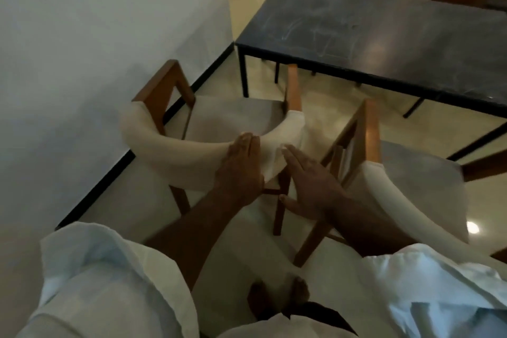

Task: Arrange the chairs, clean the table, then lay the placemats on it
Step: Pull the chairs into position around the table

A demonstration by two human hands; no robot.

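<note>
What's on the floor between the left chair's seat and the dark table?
In the head view, only bare glossy floor lies between the left chair and the dark table; nothing stands there.

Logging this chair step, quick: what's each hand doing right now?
Left hand: open, fingers flat on the left chair's backrest.
Right hand: open, fingers straight, holding nothing; contact with that backrest unclear.

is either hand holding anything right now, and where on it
Nothing is gripped. The left hand lies flat on the left chair's backrest, fingers straight; the right hand is open beside it.
</note>
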